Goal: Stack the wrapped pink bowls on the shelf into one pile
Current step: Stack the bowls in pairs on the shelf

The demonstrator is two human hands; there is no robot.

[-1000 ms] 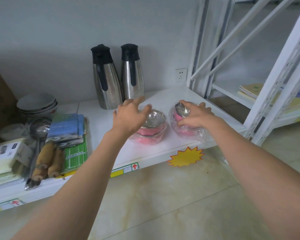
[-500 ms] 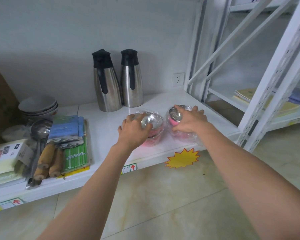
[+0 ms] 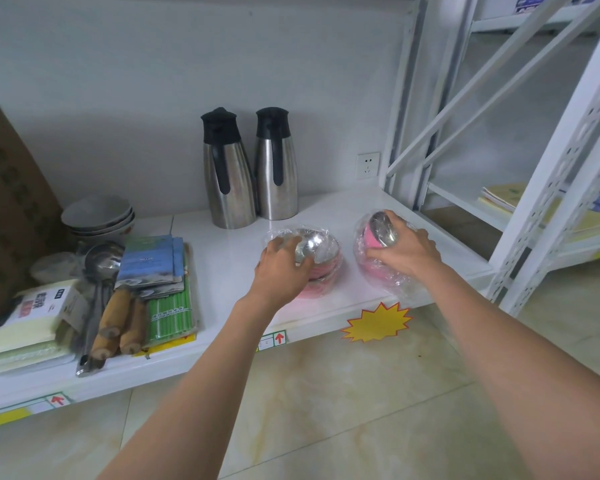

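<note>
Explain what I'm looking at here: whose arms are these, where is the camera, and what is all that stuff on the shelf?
No robot here: a person wears a camera on the head, looking down at their own bare arms. The left hand rests on a pile of wrapped pink bowls with shiny steel insides. The right hand grips a second wrapped pink bowl bundle, tilted on its side. Both are on a white shelf. Behind stand two steel jugs. To the left lie grey bowls, a ladle, wooden handles and packets.

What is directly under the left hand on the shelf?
Under the left hand lies a wrapped pile of pink bowls with shiny steel inside. The hand covers its left part; the bowl count is unclear.
</note>
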